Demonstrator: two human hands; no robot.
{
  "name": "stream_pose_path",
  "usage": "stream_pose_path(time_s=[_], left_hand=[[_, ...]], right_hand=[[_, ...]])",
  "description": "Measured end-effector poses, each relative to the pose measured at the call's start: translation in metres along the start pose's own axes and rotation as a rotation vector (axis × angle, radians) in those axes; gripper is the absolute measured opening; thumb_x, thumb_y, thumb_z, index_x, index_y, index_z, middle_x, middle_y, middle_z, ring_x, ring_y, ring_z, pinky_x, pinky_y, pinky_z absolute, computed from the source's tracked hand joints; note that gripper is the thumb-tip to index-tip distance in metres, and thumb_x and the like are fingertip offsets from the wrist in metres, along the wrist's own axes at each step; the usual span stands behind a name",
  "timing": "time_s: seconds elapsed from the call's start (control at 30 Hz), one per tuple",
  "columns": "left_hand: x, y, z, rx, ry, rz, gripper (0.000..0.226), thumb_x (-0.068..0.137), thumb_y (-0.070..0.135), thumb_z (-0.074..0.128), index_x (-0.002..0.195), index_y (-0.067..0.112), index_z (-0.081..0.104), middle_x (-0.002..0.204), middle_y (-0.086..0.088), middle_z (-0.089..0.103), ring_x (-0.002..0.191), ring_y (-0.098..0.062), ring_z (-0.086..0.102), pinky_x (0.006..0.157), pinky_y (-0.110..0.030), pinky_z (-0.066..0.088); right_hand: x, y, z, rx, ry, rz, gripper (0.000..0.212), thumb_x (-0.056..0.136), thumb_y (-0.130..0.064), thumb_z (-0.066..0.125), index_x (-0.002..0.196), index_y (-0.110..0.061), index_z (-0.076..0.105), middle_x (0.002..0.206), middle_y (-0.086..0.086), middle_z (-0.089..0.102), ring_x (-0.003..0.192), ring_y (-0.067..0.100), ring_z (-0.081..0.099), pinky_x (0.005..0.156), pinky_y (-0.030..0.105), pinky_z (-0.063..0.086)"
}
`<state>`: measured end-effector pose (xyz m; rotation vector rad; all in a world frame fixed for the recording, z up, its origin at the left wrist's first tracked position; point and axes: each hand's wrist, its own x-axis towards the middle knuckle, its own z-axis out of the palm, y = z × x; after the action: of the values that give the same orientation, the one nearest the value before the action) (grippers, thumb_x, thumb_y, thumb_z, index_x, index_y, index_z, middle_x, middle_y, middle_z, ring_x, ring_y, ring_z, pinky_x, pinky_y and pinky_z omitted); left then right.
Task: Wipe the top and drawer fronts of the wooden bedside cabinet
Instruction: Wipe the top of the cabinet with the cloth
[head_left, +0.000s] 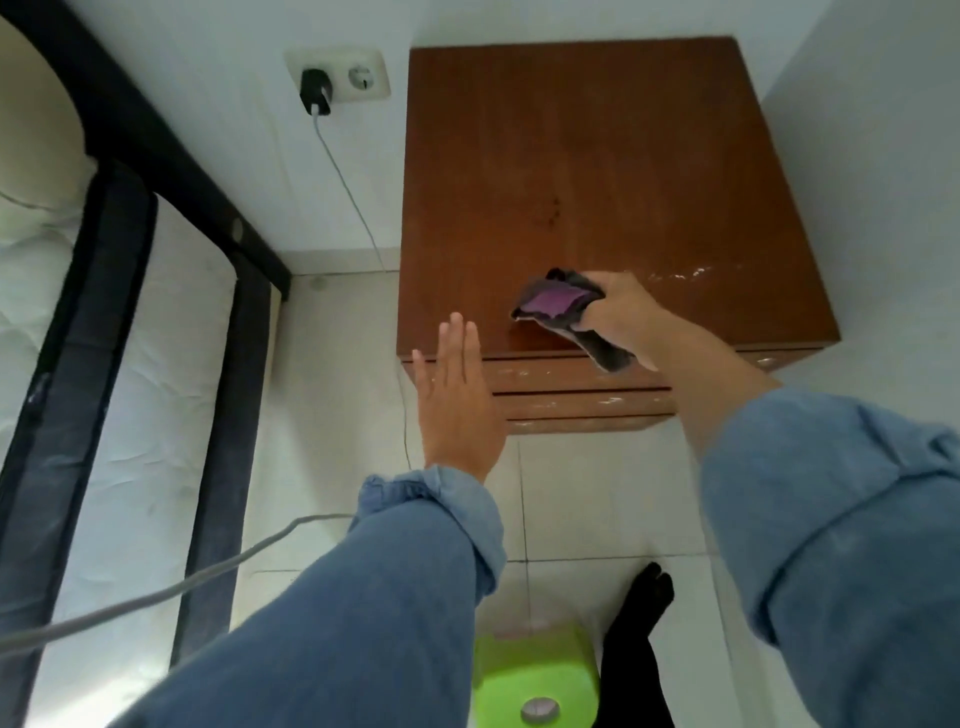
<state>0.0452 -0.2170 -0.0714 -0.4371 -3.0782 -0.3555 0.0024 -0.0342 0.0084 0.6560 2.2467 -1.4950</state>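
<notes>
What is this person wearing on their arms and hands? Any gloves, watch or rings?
Both arms are covered by loose blue denim-like sleeves, the left sleeve and the right sleeve, each rolled back into a thick cuff just below the wrist. The fabric looks soft, faded and creased. The left hand and right hand are bare: no gloves, and no watch, ring or bracelet shows in this view.

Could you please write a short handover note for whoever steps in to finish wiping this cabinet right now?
Right hand grips the dark cloth near the front edge of the cabinet top.
Left hand is open, fingers straight, in front of the cabinet's front left corner; contact unclear.
Done: hard to judge; pale marks remain on the top to the right of the cloth.
Left: the rest of the top, then the drawer fronts, which show white specks.
</notes>
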Motion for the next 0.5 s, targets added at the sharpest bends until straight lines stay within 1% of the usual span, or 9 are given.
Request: stream_pose_path(time_s=[0.03, 0.1, 0.17, 0.2, 0.27, 0.3, 0.33, 0.4, 0.5], left_hand=[[0.0, 0.007, 0.003, 0.021, -0.026, 0.09, 0.076, 0.089, 0.014, 0.046, 0.152, 0.008, 0.005, 0.162, -0.01, 0.001, 0.149, -0.024, -0.002, 0.118, -0.048, -0.004], [0.005, 0.021, 0.008, 0.052, -0.074, 0.205, 0.075, 0.09, 0.016, 0.041, 0.153, 0.009, 0.001, 0.162, -0.008, -0.004, 0.149, -0.023, -0.007, 0.117, -0.048, -0.009], [0.012, 0.045, 0.013, 0.09, -0.082, 0.277, 0.075, 0.089, 0.018, 0.037, 0.152, 0.009, -0.002, 0.162, -0.008, -0.007, 0.149, -0.023, -0.009, 0.116, -0.05, -0.009], [0.015, 0.056, 0.015, 0.098, -0.076, 0.303, 0.076, 0.089, 0.017, 0.038, 0.152, 0.008, -0.002, 0.162, -0.008, -0.007, 0.149, -0.023, -0.009, 0.116, -0.051, -0.009], [0.02, 0.078, 0.023, 0.114, -0.073, 0.345, 0.077, 0.088, 0.016, 0.039, 0.152, 0.008, -0.003, 0.162, -0.008, -0.008, 0.149, -0.022, -0.01, 0.116, -0.053, -0.01], [0.021, 0.087, 0.028, 0.133, -0.083, 0.361, 0.077, 0.089, 0.017, 0.039, 0.152, 0.008, -0.005, 0.162, -0.008, -0.009, 0.148, -0.022, -0.011, 0.115, -0.055, -0.01], [0.021, 0.093, 0.033, 0.154, -0.094, 0.372, 0.077, 0.089, 0.017, 0.038, 0.152, 0.007, -0.006, 0.161, -0.009, -0.011, 0.148, -0.022, -0.012, 0.115, -0.056, -0.01], [0.019, 0.102, 0.042, 0.192, -0.113, 0.381, 0.079, 0.089, 0.019, 0.039, 0.151, 0.007, -0.008, 0.161, -0.009, -0.011, 0.148, -0.023, -0.012, 0.115, -0.057, -0.01], [0.016, 0.108, 0.053, 0.225, -0.13, 0.361, 0.083, 0.085, 0.022, 0.045, 0.152, 0.006, -0.002, 0.161, -0.01, -0.007, 0.149, -0.025, -0.008, 0.115, -0.059, -0.005]], right_hand=[[0.004, -0.001, -0.016, 0.08, 0.042, 0.017, 0.052, 0.084, 0.009, 0.057, 0.13, -0.014, 0.052, 0.113, 0.009, 0.059, 0.086, 0.018, 0.055, 0.059, 0.018, 0.042], [0.011, 0.001, -0.042, 0.151, 0.144, 0.008, 0.053, 0.085, 0.006, 0.056, 0.134, -0.014, 0.049, 0.12, 0.011, 0.059, 0.097, 0.022, 0.055, 0.06, 0.017, 0.044], [0.021, 0.012, -0.072, 0.191, 0.274, 0.009, 0.049, 0.088, 0.004, 0.054, 0.133, -0.014, 0.049, 0.118, 0.01, 0.059, 0.101, 0.024, 0.056, 0.057, 0.014, 0.045], [0.024, 0.018, -0.085, 0.198, 0.333, 0.016, 0.049, 0.088, 0.003, 0.054, 0.134, -0.016, 0.049, 0.116, 0.008, 0.058, 0.102, 0.023, 0.056, 0.063, 0.015, 0.048], [0.031, 0.037, -0.118, 0.162, 0.435, 0.035, 0.051, 0.087, 0.0, 0.055, 0.133, -0.021, 0.05, 0.116, 0.004, 0.059, 0.105, 0.023, 0.057, 0.083, 0.029, 0.051], [0.031, 0.045, -0.131, 0.138, 0.47, 0.044, 0.05, 0.086, -0.003, 0.057, 0.132, -0.023, 0.051, 0.117, 0.004, 0.06, 0.106, 0.025, 0.059, 0.089, 0.036, 0.051], [0.032, 0.054, -0.142, 0.117, 0.501, 0.045, 0.05, 0.085, -0.003, 0.057, 0.13, -0.023, 0.053, 0.117, 0.005, 0.061, 0.106, 0.026, 0.059, 0.091, 0.039, 0.05], [0.031, 0.07, -0.159, 0.1, 0.57, 0.041, 0.047, 0.084, -0.003, 0.058, 0.129, -0.017, 0.054, 0.115, 0.006, 0.061, 0.103, 0.025, 0.058, 0.091, 0.036, 0.049], [0.035, 0.094, -0.179, 0.017, 0.725, 0.061, 0.04, 0.079, -0.02, 0.06, 0.119, -0.015, 0.061, 0.114, 0.015, 0.066, 0.103, 0.032, 0.062, 0.093, 0.044, 0.051]])
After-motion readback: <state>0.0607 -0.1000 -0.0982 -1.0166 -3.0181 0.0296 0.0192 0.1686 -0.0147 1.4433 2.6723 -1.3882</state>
